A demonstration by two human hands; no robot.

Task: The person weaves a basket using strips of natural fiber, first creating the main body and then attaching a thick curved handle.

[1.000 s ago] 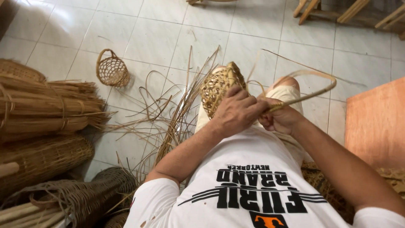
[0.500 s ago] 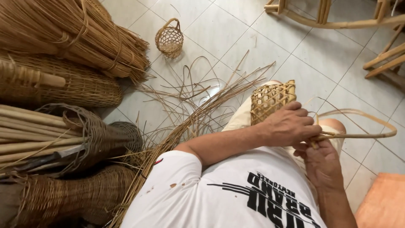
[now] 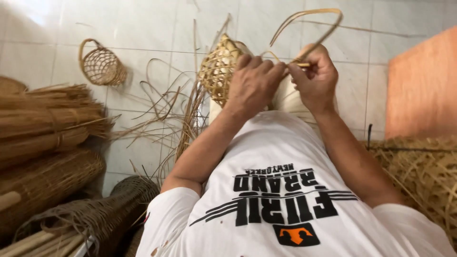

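A small half-woven cane basket [image 3: 218,68] rests on my lap, open weave facing left. My left hand [image 3: 254,81] lies over its right side and grips it. Just to the right, my right hand [image 3: 315,76] pinches a thin cane strip [image 3: 309,28] that loops up and back down to the basket rim. Both hands touch at the fingertips above my knee.
A finished small handled basket [image 3: 101,66] lies on the tiled floor at upper left. Loose cane strands [image 3: 164,107] spread beside my leg. Bundles of cane [image 3: 45,121] and woven pieces [image 3: 90,214] pile at left; an orange mat [image 3: 421,85] and woven matting [image 3: 423,176] sit at right.
The view swung back to the right. My hands stayed on the basket, and the cane loop now arcs upward above my right hand instead of out to the side.
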